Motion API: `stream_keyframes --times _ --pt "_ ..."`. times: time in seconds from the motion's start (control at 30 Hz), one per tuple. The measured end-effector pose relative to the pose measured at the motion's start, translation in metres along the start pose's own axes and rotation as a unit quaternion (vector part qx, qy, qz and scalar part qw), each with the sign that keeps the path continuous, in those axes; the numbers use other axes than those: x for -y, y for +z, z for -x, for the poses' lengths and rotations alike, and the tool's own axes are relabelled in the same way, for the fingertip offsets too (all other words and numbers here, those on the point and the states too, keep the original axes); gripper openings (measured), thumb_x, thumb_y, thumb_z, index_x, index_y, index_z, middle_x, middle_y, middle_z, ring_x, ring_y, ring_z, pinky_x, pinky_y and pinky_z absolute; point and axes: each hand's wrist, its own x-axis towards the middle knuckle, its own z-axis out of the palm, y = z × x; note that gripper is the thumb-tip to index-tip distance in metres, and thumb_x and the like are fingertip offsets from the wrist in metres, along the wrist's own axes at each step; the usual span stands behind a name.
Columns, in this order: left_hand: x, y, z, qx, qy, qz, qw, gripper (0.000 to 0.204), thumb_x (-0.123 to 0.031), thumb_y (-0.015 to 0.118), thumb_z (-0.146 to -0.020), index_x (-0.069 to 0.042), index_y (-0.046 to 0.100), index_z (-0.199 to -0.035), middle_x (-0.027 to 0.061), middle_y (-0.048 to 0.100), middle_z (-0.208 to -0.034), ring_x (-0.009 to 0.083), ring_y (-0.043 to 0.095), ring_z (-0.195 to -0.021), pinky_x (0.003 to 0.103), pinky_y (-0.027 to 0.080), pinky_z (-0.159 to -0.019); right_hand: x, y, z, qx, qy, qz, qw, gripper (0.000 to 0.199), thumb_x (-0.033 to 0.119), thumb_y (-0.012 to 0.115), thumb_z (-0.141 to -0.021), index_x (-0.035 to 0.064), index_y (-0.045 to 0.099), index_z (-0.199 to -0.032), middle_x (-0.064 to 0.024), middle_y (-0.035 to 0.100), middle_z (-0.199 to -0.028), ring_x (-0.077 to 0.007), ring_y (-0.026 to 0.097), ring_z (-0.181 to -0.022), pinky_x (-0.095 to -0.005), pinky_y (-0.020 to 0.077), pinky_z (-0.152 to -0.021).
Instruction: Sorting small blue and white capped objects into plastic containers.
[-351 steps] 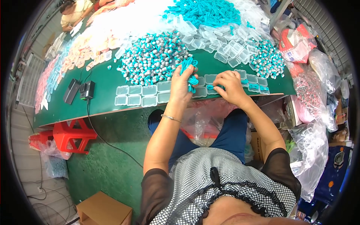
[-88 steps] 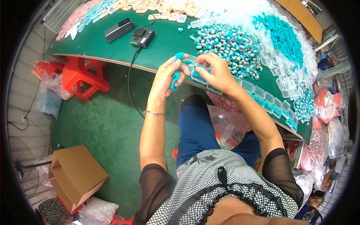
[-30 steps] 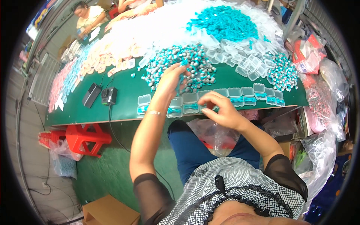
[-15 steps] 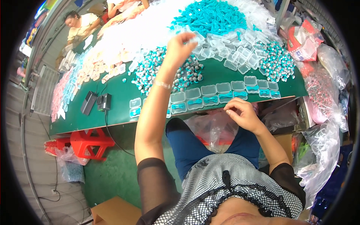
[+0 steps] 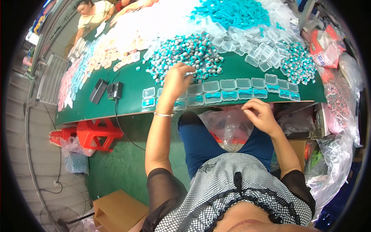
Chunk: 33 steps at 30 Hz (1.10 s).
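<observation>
My left hand (image 5: 178, 82) is over the near edge of a heap of small round grey-and-turquoise pieces (image 5: 185, 50), above the row of boxes. Its fingers are pinched together, with a small whitish thing (image 5: 190, 73) at the tips that I cannot make out. Along the table's front edge runs a row of clear plastic boxes (image 5: 211, 86), lids folded back, with turquoise pieces (image 5: 229, 94) inside several. My left forearm and hand hide part of the row. My right hand (image 5: 263, 116) hangs just off the table edge, fingers loosely curled, with nothing visible in them.
Turquoise parts (image 5: 232, 14) are heaped at the back of the green table (image 5: 133, 87), with loose clear boxes (image 5: 266, 52) before them. A second grey-and-turquoise heap (image 5: 299, 63) lies right. Two dark devices (image 5: 114, 90) with a cable sit left. Another person (image 5: 92, 16) sits far left.
My left hand has come back toward me from the loose clear boxes to above the near side of the grey-and-turquoise heap. My right hand stays by the table edge. The view has shifted slightly.
</observation>
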Motion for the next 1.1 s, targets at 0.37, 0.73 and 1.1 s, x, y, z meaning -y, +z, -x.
stream_keyframes --times 0.37,0.73,1.1 --pt "0.025 -0.028 0.041 0.04 -0.034 -0.163 0.985 0.012 -0.008 0.071 -0.071 -0.01 0.071 -0.082 0.0084 0.065 -0.082 0.0278 0.064 -0.079 0.038 0.05 -0.069 0.01 0.021 -0.014 0.052 0.001 -0.017 0.998 0.01 -0.001 0.061 -0.08 -0.0001 0.063 -0.09 -0.0077 0.061 -0.085 -0.0159 0.059 -0.074 -0.0255 0.046 -0.062" --pt "0.022 -0.029 0.031 0.121 -0.051 -0.261 0.956 0.011 -0.013 0.07 -0.071 -0.012 0.072 -0.081 0.0068 0.065 -0.079 0.0269 0.063 -0.079 0.039 0.048 -0.069 0.005 0.022 -0.008 0.052 -0.016 -0.001 0.999 0.012 -0.001 0.061 -0.079 0.0003 0.063 -0.091 -0.0091 0.061 -0.085 -0.0186 0.06 -0.071 -0.0266 0.0472 -0.06" --pt "0.034 -0.025 0.029 0.1 -0.042 -0.215 0.971 0.008 -0.013 0.07 -0.073 -0.008 0.07 -0.079 0.0092 0.063 -0.077 0.0282 0.063 -0.075 0.04 0.049 -0.066 0.013 0.029 -0.03 0.056 -0.043 0.016 0.997 0.01 0.003 0.06 -0.081 0.0013 0.062 -0.09 -0.0101 0.061 -0.082 -0.0238 0.06 -0.073 -0.0317 0.0478 -0.062"
